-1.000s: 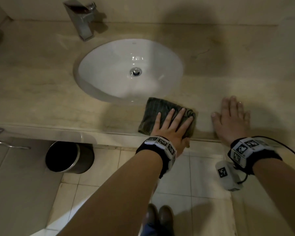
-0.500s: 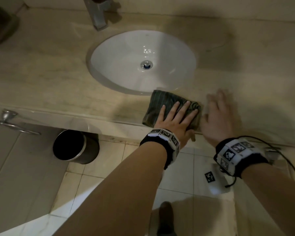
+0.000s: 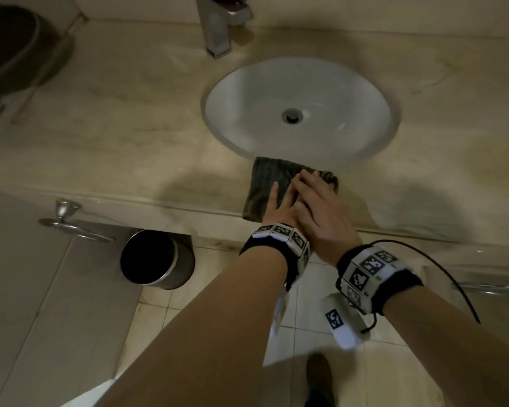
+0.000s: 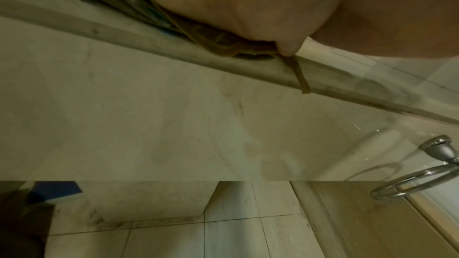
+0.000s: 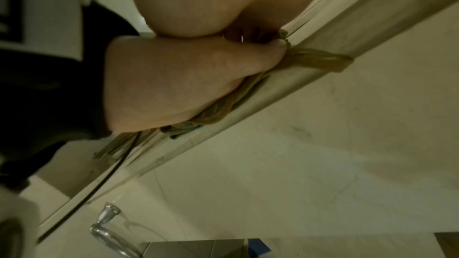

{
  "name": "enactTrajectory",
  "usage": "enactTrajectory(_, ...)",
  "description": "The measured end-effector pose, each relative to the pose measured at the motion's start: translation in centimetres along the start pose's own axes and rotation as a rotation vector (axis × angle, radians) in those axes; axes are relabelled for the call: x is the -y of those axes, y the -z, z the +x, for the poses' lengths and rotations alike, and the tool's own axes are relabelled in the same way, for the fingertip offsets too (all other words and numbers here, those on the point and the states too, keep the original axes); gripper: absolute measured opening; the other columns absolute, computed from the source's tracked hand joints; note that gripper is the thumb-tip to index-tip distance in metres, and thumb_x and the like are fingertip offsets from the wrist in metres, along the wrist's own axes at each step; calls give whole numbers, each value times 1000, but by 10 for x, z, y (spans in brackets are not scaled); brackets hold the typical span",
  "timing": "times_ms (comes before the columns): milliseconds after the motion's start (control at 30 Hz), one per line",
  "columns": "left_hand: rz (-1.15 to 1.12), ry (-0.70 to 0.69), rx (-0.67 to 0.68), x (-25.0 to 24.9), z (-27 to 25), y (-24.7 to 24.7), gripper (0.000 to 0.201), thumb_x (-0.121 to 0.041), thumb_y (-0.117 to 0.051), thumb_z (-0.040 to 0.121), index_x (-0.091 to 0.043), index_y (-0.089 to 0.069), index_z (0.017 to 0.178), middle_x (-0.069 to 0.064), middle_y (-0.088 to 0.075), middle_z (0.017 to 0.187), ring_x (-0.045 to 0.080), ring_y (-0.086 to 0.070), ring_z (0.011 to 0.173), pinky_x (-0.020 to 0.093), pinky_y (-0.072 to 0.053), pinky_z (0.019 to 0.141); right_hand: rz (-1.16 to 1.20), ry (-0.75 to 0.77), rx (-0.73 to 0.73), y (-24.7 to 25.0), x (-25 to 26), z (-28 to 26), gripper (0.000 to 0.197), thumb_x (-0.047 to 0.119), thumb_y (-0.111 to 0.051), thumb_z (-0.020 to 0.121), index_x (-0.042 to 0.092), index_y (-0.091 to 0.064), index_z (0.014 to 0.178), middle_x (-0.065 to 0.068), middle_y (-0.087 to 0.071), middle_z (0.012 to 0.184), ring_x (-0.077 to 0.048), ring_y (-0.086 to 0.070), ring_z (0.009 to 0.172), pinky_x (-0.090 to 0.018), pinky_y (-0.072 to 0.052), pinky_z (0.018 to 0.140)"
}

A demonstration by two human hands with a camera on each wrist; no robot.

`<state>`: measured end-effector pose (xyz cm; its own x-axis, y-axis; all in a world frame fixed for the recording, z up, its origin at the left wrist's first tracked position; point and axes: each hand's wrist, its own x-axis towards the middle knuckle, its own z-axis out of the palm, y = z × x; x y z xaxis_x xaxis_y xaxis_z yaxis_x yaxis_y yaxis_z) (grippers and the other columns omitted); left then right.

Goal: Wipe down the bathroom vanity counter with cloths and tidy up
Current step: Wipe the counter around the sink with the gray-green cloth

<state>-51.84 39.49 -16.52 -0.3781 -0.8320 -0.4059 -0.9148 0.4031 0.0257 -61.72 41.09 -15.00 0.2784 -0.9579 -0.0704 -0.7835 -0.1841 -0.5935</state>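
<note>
A dark green striped cloth (image 3: 266,183) lies folded on the beige marble counter (image 3: 115,136), at its front edge just below the white oval sink (image 3: 350,92). My left hand (image 3: 276,202) presses flat on the cloth with straight fingers. My right hand (image 3: 313,195) lies flat across the back of the left hand, its fingertips reaching the cloth's far right corner. In the left wrist view the cloth (image 4: 139,7) bunches under my palm at the counter edge. In the right wrist view the left hand (image 5: 174,77) rests on the cloth (image 5: 221,111), and both hands' fingers are hidden.
A chrome faucet (image 3: 219,24) stands behind the sink. A dark round object (image 3: 12,45) sits at the counter's far left. Below the counter are a metal bin (image 3: 156,259), a towel ring (image 3: 71,223) on the left and a chrome bar (image 3: 494,287) on the right.
My right hand has slid left off the bare counter and now lies on top of my left hand. The left hand stays on the cloth. The view has swung left.
</note>
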Motion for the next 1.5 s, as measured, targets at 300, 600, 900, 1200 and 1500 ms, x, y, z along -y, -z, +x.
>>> enactTrajectory(300, -184, -96, -23, 40, -10, 6, 76, -46, -38, 97, -24, 8, 153, -3, 12, 161, 17, 16, 146, 49, 12, 117, 136, -128, -195, -20, 38, 17, 45, 29, -37, 100, 17, -43, 143, 2, -26, 156, -12, -25, 141, -26, -17, 116)
enactTrajectory(600, -223, 238, -228, 174, -43, -12, 70, -52, -15, 98, -17, 13, 152, -1, 14, 161, 16, 12, 147, 46, 3, 119, -207, -136, -31, -49, 65, 45, 53, 40, -20, 102, 29, -11, 153, -5, 0, 161, -25, 0, 148, -35, 0, 121)
enactTrajectory(900, -146, 360, -346, 179, -41, -29, 69, -50, -9, 94, -17, 4, 154, 0, 8, 161, 16, 5, 148, 44, 0, 120, -499, -137, 2, -72, 59, 50, 66, 55, 0, 92, 30, 4, 153, -14, 8, 160, -34, 8, 147, -46, 7, 119)
enactTrajectory(1200, -146, 356, -362, 180, -40, -31, 68, -48, -13, 96, -15, 1, 154, 2, 5, 162, 19, 3, 149, 47, -4, 120, -513, -104, -6, -84, 80, 78, 66, 53, -8, 94, 27, 0, 154, -16, 1, 160, -36, 0, 147, -49, 0, 119)
enactTrajectory(1500, -145, 355, -397, 180, -40, -33, 68, -43, -5, 93, -15, -3, 154, 2, -1, 162, 19, -1, 149, 47, -5, 120, -539, -87, -49, -91, 91, 94, 65, 51, -9, 93, 27, -4, 154, -16, -7, 159, -36, -8, 146, -50, -3, 119)
